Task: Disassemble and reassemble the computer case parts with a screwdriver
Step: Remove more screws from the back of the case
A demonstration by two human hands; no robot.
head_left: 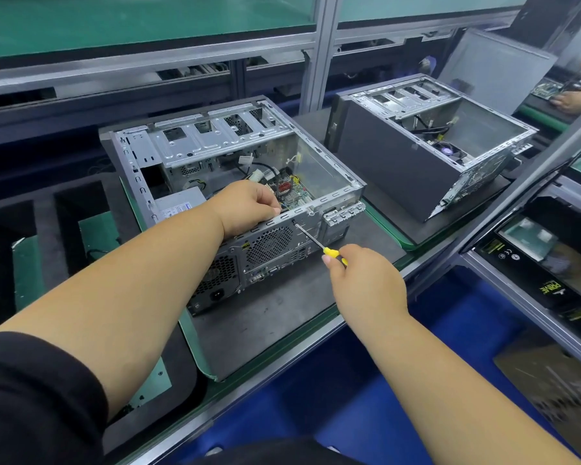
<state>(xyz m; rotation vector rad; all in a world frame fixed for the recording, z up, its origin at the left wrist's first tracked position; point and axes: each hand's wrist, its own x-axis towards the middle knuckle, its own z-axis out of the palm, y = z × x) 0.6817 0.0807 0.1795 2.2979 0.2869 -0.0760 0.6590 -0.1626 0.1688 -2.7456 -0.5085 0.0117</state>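
**A:** Materials and shapes on the table (282, 317)?

**B:** Open computer case (235, 182) near the middle, lying on a dark grey mat (275, 307) edged in green. Bare stamped sheet metal, dull silver, boxy, side panel off. Rear face turned toward the viewer: round perforated fan grille (269, 245), smaller vent holes, a row of ports, a power socket low at the left.

**A:** Inside it?

**B:** Slotted metal drive cage (215, 132) across the far end. Below that, loose cables, a green circuit board (292, 193) with a red part, and a grey power supply (180, 204) with a label at the near left.

**A:** And the hands?

**B:** Left hand (249, 206) curled over the top rear edge of the case, fingers hooked inside, gripping the rim. Right hand (366, 280) closed round a screwdriver (316, 241) with a yellow and black handle; thin steel shaft slanting up-left, tip touching the rear panel just right of the grille. Black sleeve (31, 397) on the left arm.

**A:** Anything else nearby?

**B:** Second case (426, 142) to the right, also open, tilted on its own mat, dark side panel facing the viewer. Black foam tray (44, 216) with deep rectangular pockets at far left. Blue floor (366, 380) under the table's edge.
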